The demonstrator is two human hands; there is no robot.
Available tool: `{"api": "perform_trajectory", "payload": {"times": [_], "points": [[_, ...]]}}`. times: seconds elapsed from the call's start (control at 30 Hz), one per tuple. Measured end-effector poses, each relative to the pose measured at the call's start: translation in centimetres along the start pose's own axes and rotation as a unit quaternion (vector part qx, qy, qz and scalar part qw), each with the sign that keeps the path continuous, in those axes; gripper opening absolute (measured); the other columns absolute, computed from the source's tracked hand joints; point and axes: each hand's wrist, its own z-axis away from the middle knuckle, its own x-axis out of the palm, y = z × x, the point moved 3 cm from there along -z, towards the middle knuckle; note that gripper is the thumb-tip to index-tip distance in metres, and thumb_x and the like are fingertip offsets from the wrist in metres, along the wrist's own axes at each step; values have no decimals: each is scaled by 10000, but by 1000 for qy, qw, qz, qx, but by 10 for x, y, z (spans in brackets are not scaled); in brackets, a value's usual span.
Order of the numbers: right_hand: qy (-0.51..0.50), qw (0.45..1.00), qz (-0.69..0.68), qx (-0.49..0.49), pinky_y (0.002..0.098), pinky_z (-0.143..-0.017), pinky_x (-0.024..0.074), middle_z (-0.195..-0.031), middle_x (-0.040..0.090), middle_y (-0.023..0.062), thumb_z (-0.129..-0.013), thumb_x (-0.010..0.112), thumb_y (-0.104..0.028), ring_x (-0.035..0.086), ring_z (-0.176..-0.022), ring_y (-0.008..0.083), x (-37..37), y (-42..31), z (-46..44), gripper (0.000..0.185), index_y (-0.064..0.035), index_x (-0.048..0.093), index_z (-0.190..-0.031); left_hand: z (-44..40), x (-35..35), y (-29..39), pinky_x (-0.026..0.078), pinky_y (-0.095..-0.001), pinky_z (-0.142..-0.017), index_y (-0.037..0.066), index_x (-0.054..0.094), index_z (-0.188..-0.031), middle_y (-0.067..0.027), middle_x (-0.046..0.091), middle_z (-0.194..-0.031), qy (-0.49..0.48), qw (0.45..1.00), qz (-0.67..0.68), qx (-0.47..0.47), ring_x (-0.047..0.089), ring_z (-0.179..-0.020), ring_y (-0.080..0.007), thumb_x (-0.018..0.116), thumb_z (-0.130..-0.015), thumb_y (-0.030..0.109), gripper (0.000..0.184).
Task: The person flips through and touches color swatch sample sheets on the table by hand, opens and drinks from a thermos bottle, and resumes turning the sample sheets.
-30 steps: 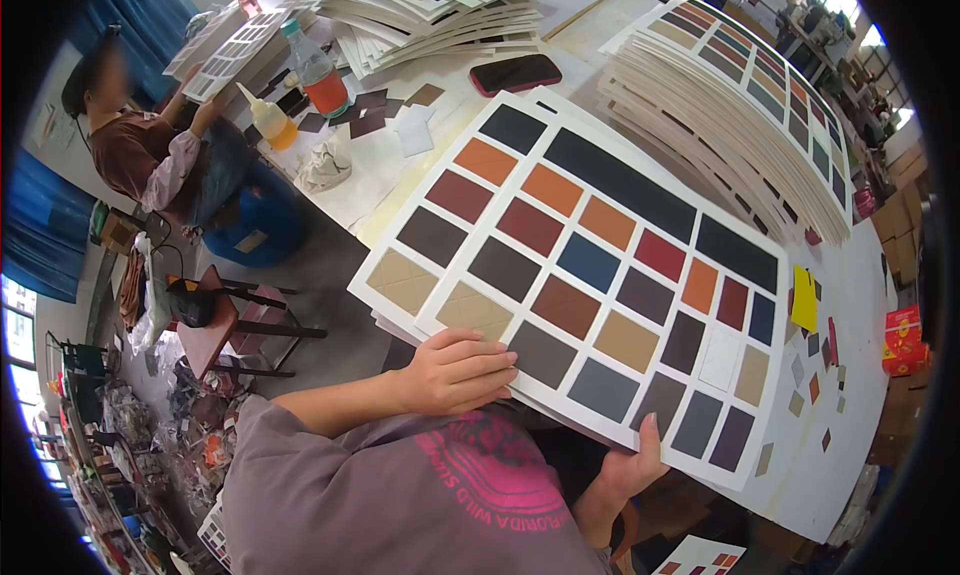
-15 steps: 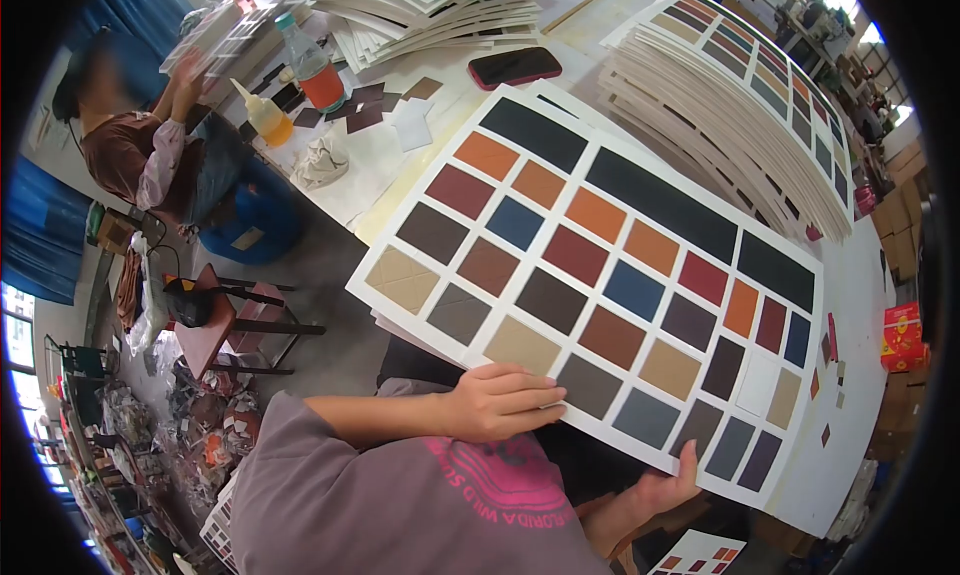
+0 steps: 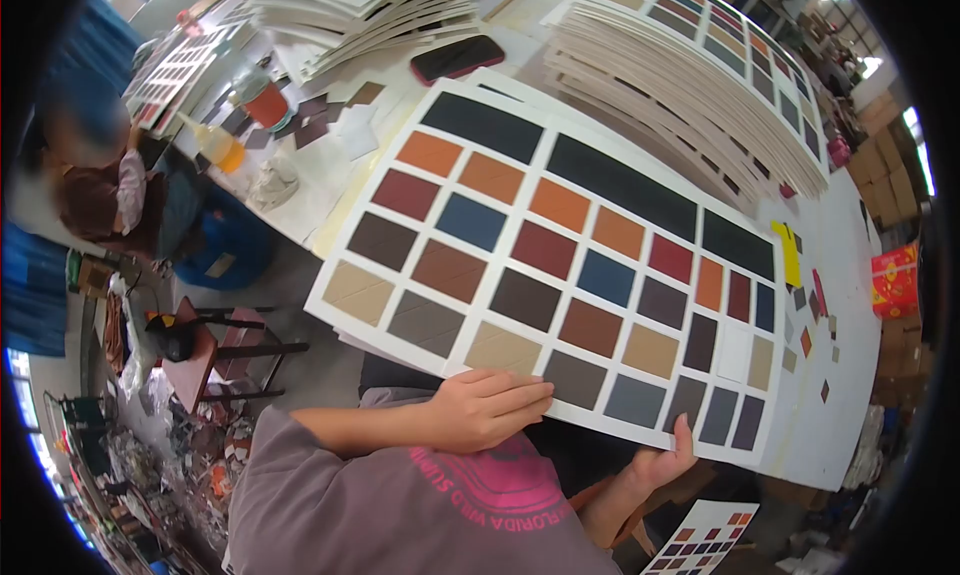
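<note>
A large white swatch board with rows of leather-like colour samples lies tilted across the front of the table, its near edge over my lap. My left hand rests on that near edge, fingers straight and close together on the board by the beige and grey samples; its thumb is hidden. Further right, my right hand grips the same edge, thumb on top and the other fingers underneath, mostly hidden. At least one more white sheet shows beneath the board.
Behind the board stands a tall stack of swatch boards. A phone, glue bottle, drink bottle and loose samples lie left. A yellow piece is at right. A co-worker sits beyond a stool.
The view has shifted, so the table and board appear further left. The yellow piece now shows beyond the board's right edge. Both hands stay at the near edge. The co-worker's raised hands have lowered.
</note>
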Motion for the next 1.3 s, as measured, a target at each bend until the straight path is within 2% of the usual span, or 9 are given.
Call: {"api": "perform_trajectory", "payload": {"times": [0.03, 0.07, 0.23, 0.27, 0.37, 0.53, 0.77, 0.97, 1.3], "points": [[5, 1000, -1, 0, 396, -979, 425, -1162, 557, 184, -765, 515, 58, 561, -1064, 292, 2, -1, 1, 442, 104, 481, -1203, -3, -6, 0, 498, -249, -764, 128, 686, -973, -41, 656, -1093, -40, 999, 17, -12, 646, -934, -141, 693, -762, 190, 220], [9, 1000, 4, -8, 393, -978, 425, -1159, 560, 183, -763, 517, 64, 563, -1062, 292, 0, 0, 0, 439, 104, 485, -1199, -5, -12, -4, 454, -368, -887, 107, 633, -1089, -114, 573, -1237, -93, 992, 77, -28, 596, -1066, -212, 707, -762, 239, 361], [0, 1000, -2, -23, 393, -963, 436, -1172, 551, 181, -751, 531, 68, 562, -1060, 292, 9, -3, 4, 478, 83, 473, -1226, -21, -28, -37, 161, -568, -1064, 84, 481, -1312, -216, 354, -1424, -130, 966, -92, -205, 334, -1334, -342, 651, -807, 413, 627], [-5, 1000, -5, -20, 393, -961, 438, -1168, 552, 181, -750, 531, 70, 564, -1058, 291, 12, -4, 4, 480, 79, 473, -1226, -23, -26, -38, 208, -576, -1047, 88, 502, -1300, -233, 375, -1404, -130, 965, -112, -199, 353, -1326, -339, 632, -820, 432, 604], [-8, 1000, -14, -12, 396, -956, 444, -1158, 555, 178, -746, 529, 79, 566, -1054, 290, 17, -6, 7, 485, 70, 474, -1228, -20, -20, -35, 207, -573, -1049, 86, 527, -1275, -228, 391, -1396, -110, 968, -136, -181, 362, -1319, -346, 639, -813, 427, 585], [3, 999, -40, -21, 403, -958, 446, -1160, 550, 175, -735, 525, 98, 562, -1068, 290, 21, -10, 7, 499, 62, 474, -1230, -15, -22, -30, 370, -462, -985, 103, 613, -1144, -99, 553, -1256, -90, 987, -107, -80, 503, -1202, -252, 690, -759, 404, 496], [76, 991, -6, -109, 401, -936, 462, -1167, 553, 194, -755, 534, 60, 572, -1051, 300, -22, -27, -13, 474, 93, 480, -1225, -9, -19, -15, 348, -488, -1022, 143, 638, -1116, -54, 583, -1215, -135, 990, -13, 49, 519, -1193, -227, 699, -779, 296, 375], [69, 991, -96, -53, 408, -901, 486, -1155, 565, 182, -857, 533, -144, 585, -1030, 296, -41, -44, -19, 431, 66, 481, -1229, -13, 7, -2, 416, -381, -974, 97, 633, -1107, -81, 568, -1248, -93, 994, 19, 49, 518, -1198, -216, 658, -805, 203, 322], [30, 997, -6, -71, 385, -952, 449, -1193, 549, 168, -821, 528, 48, 562, -1075, 270, -27, -15, 0, 447, 55, 459, -1262, -15, 3, -13, 511, -289, -809, 105, 676, -912, -29, 670, -1039, -10, 985, -57, 163, 643, -989, -167, 696, -794, 209, 158]]}}
